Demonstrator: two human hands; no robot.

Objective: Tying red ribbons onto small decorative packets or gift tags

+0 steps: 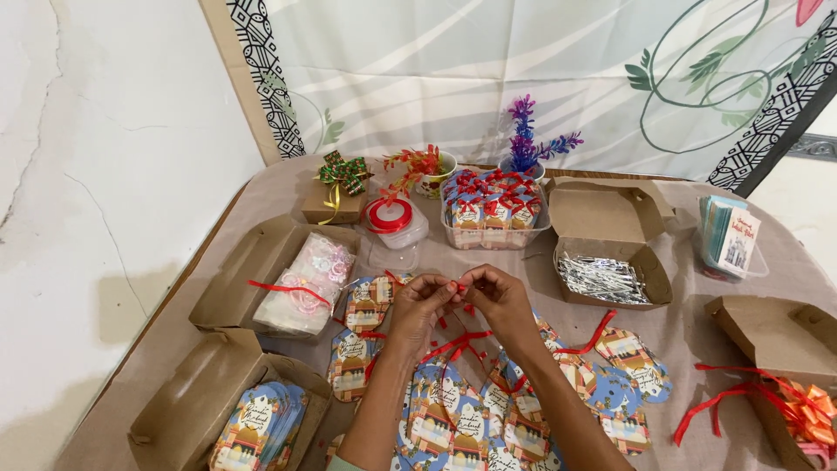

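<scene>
Both hands meet above the middle of the counter (261, 187). The left hand (420, 301) and right hand (499, 295) each pinch one end of a short red ribbon (459, 287), fingertips closed tight on it, so each grip is nearly shut with only the ribbon between thumb and finger. The ribbon sits just off the counter, over a spread of printed tags (453, 419).

The piece is small and slick, so it may slip out of either pinch; if it drops, it would land among the loose red strips (458, 342) lying on the tags and be hard to pick out again. Pulling unevenly could leave the knot or loop lopsided, though the fingers hide its exact shape.

The forearms hang low over the tags, and a shift of the wrist could drag or scatter them. A box of silver ties (602, 277) sits to the right, a tray of finished packets (493, 209) behind, both well apart from the hands and less likely to be knocked.
</scene>
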